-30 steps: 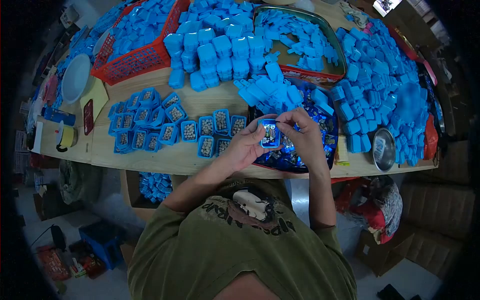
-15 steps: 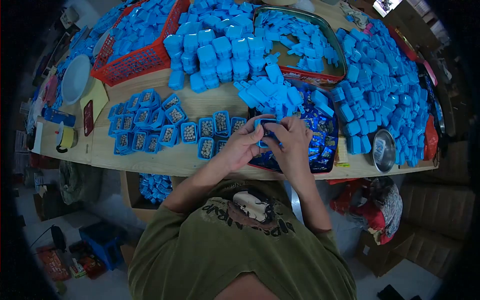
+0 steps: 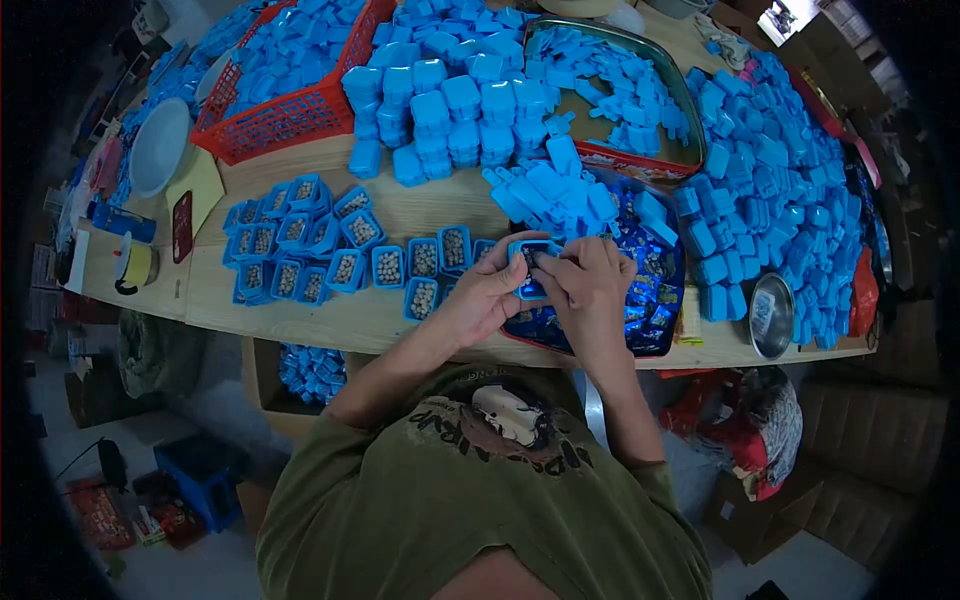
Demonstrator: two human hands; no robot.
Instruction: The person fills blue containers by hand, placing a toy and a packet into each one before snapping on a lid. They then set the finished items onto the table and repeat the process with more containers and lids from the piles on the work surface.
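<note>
My left hand (image 3: 487, 292) is wrapped round a small blue box (image 3: 533, 262) from its left side, near the table's front edge. The box is open at the top, with small dark and pale contents inside. My right hand (image 3: 588, 283) has its fingers bent and pressed together at the box's right rim; what they hold, if anything, is too small to name. Under the hands lies a tray of blue foil packets (image 3: 650, 290). To the left stand several blue boxes filled with pale beads (image 3: 388, 266). Loose blue lids (image 3: 550, 195) are heaped just behind the hands.
Stacked blue boxes (image 3: 431, 112), a red basket (image 3: 275, 128) and a tin of lids (image 3: 692, 125) stand behind. A large heap of blue boxes (image 3: 760, 190) and a metal bowl (image 3: 770, 316) are at right, a yellow tape roll (image 3: 139, 265) at left.
The camera view has shifted slightly, moving the table items a little right. My right fingers have moved at the box's rim, and more of the box's inside now shows.
</note>
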